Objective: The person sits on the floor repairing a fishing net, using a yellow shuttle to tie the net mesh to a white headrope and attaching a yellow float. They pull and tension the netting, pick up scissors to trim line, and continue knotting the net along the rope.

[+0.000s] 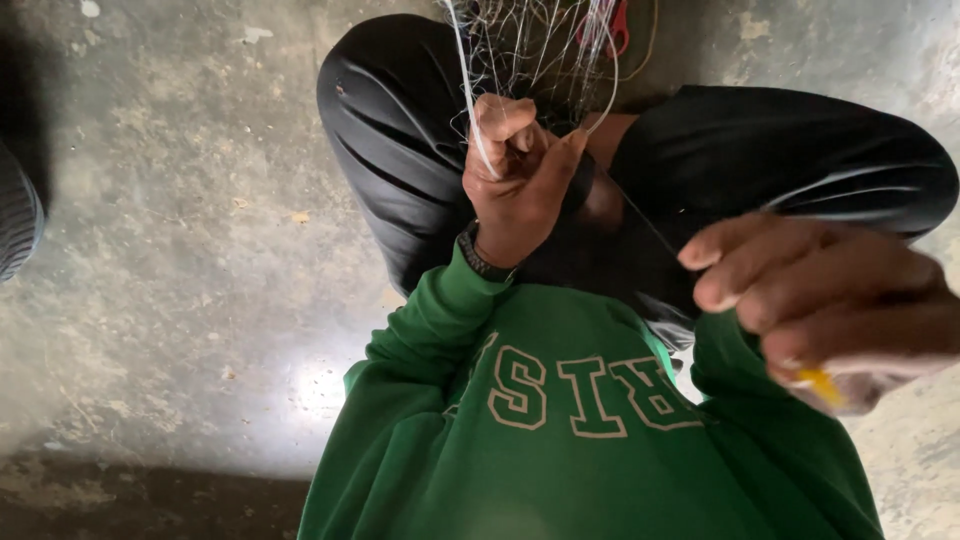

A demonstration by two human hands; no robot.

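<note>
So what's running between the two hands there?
In the head view, a thin dark thread stretches taut from the left hand, which pinches the pale net, to the right hand. Behind it are black trousers.

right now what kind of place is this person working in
Probably a plain workroom or yard floor where nets get mended: a bare, stained grey concrete floor, a fine pale mesh net pinched in the left hand, and the right hand holding a small yellow tool.

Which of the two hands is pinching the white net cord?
The left hand, out over the knees, pinches the white net cord in a closed fist. The right hand, nearer the camera, instead grips a small yellow tool trailing a thin dark thread.
</note>
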